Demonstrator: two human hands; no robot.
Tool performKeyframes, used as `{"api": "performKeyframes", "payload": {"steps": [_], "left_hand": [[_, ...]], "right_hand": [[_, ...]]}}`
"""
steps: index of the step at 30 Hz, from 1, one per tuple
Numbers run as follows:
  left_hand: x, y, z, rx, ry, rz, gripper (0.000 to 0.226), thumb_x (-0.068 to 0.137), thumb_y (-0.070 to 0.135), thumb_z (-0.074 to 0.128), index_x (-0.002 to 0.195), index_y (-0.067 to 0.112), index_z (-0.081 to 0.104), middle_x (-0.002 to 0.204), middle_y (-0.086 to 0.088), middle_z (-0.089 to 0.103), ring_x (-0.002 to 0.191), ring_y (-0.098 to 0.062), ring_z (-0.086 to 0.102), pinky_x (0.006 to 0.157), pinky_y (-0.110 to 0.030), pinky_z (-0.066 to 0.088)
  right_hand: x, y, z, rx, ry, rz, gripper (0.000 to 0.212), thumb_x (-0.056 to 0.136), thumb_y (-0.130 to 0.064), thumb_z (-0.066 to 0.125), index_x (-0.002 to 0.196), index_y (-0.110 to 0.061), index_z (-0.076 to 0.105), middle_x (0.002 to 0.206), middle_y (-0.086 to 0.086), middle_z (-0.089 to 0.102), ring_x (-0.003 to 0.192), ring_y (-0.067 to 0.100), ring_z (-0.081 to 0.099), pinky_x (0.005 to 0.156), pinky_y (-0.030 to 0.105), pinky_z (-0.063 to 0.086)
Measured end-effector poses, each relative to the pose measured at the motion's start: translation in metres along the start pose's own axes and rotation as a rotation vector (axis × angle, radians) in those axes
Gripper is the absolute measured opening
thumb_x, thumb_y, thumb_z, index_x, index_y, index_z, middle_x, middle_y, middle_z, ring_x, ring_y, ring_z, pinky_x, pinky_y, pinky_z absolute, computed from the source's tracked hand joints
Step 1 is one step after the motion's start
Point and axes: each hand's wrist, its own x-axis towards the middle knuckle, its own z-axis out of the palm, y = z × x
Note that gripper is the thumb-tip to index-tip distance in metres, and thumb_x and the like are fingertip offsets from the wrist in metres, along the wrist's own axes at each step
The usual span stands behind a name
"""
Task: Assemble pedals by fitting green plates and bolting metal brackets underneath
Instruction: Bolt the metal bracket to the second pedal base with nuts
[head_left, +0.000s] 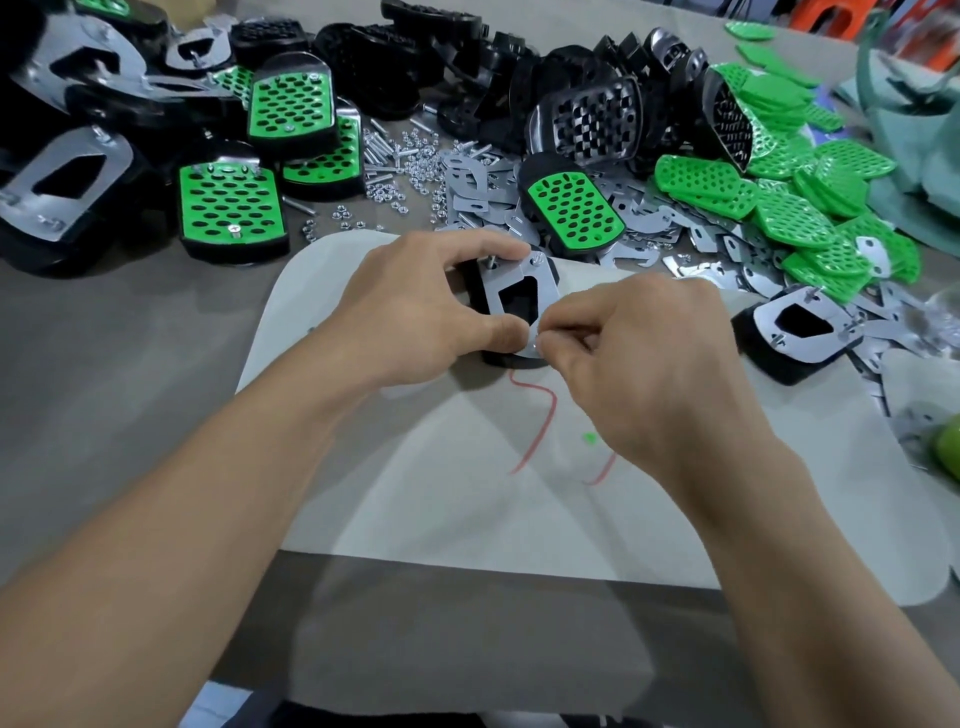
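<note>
A black pedal (480, 291) lies upside down on a white sheet (467, 493), with a grey metal bracket (540, 280) on its underside. My left hand (415, 306) grips the pedal from the left, fingers curled over its far end and thumb on the bracket's near edge. My right hand (639, 353) pinches a small metal part, probably a nut, at the bracket's near corner (537, 343). A bolt end (537, 257) sticks up at the bracket's far side.
Pedals with green plates (231, 208) lie at the left and one (574, 208) just behind my hands. Loose nuts and bolts (400, 166) and brackets (478, 197) sit in the middle, black pedal bodies (587, 124) behind, green plates (779, 208) at the right, another bracketed pedal (795, 327) near my right hand.
</note>
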Motion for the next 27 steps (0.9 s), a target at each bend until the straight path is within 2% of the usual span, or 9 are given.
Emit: {"api": "performKeyframes", "payload": {"steps": [2,5,8,13,17,19,22,24,27], "left_hand": [[0.001,-0.001,0.001,-0.014,0.011,-0.009,0.069,0.047,0.062,0.080,0.114,0.060,0.066,0.117,0.025,0.069,0.108,-0.006,0.066,0.100,-0.036,0.052],[0.001,-0.002,0.001,-0.014,0.020,-0.010,0.065,0.051,0.060,0.088,0.112,0.061,0.065,0.117,0.024,0.069,0.111,-0.008,0.063,0.100,-0.035,0.051],[0.002,-0.003,0.000,-0.009,0.019,0.001,0.061,0.055,0.057,0.091,0.110,0.063,0.065,0.115,0.021,0.070,0.109,-0.008,0.064,0.098,-0.035,0.051],[0.002,-0.003,0.000,-0.009,0.011,0.008,0.062,0.058,0.055,0.092,0.114,0.059,0.066,0.117,0.021,0.069,0.112,-0.009,0.063,0.098,-0.034,0.051],[0.000,-0.001,0.001,-0.021,0.003,0.010,0.069,0.050,0.066,0.085,0.116,0.059,0.065,0.122,0.025,0.067,0.116,-0.005,0.062,0.104,-0.035,0.049],[0.001,-0.001,0.001,-0.009,0.006,0.021,0.071,0.051,0.067,0.085,0.117,0.058,0.065,0.122,0.026,0.067,0.115,-0.004,0.062,0.104,-0.036,0.049],[0.001,-0.001,0.001,0.000,0.008,0.033,0.078,0.041,0.077,0.072,0.116,0.058,0.065,0.120,0.027,0.068,0.111,-0.004,0.063,0.102,-0.035,0.050],[0.001,-0.001,0.002,-0.007,-0.002,0.029,0.076,0.041,0.074,0.071,0.115,0.058,0.065,0.119,0.028,0.068,0.109,-0.004,0.064,0.101,-0.034,0.051],[0.002,-0.003,0.002,-0.001,0.002,0.019,0.068,0.048,0.065,0.080,0.115,0.061,0.064,0.120,0.028,0.067,0.112,-0.002,0.061,0.097,-0.024,0.048]], "right_hand": [[0.006,-0.009,-0.008,-0.212,-0.097,-0.119,0.023,0.084,-0.014,0.064,0.062,-0.015,0.056,0.053,0.004,0.040,0.057,0.032,0.040,0.052,0.036,0.036],[0.013,-0.023,-0.018,-0.386,-0.214,-0.212,0.043,0.092,-0.018,0.057,0.062,-0.023,0.026,0.059,-0.005,0.028,0.052,0.017,0.021,0.049,0.031,0.014],[0.015,-0.029,-0.021,-0.455,-0.243,-0.261,0.045,0.097,-0.017,0.048,0.066,-0.022,0.015,0.064,-0.004,0.025,0.054,0.014,0.015,0.050,0.032,0.007],[0.017,-0.027,-0.020,-0.417,-0.232,-0.190,0.027,0.096,-0.017,0.050,0.076,-0.021,0.032,0.065,-0.003,0.027,0.055,0.014,0.017,0.049,0.031,0.009],[0.014,-0.020,-0.008,-0.334,-0.237,-0.152,0.037,0.098,-0.020,0.052,0.068,-0.023,0.032,0.067,-0.003,0.034,0.065,0.025,0.037,0.056,0.038,0.021],[0.014,-0.012,-0.005,-0.222,-0.211,-0.112,0.028,0.098,-0.026,0.057,0.071,-0.021,0.049,0.069,-0.001,0.046,0.075,0.030,0.050,0.063,0.038,0.033],[0.010,-0.002,-0.004,-0.023,-0.122,-0.026,0.024,0.095,-0.033,0.064,0.076,-0.018,0.065,0.061,-0.001,0.054,0.070,0.028,0.050,0.064,0.038,0.042],[0.003,0.000,0.000,-0.020,-0.057,-0.048,0.025,0.093,-0.030,0.065,0.074,-0.015,0.064,0.059,0.003,0.056,0.066,0.031,0.049,0.061,0.039,0.041],[-0.005,-0.004,0.002,-0.117,-0.017,-0.135,0.024,0.088,-0.016,0.063,0.067,-0.015,0.052,0.059,0.004,0.049,0.059,0.038,0.045,0.053,0.040,0.037]]}}
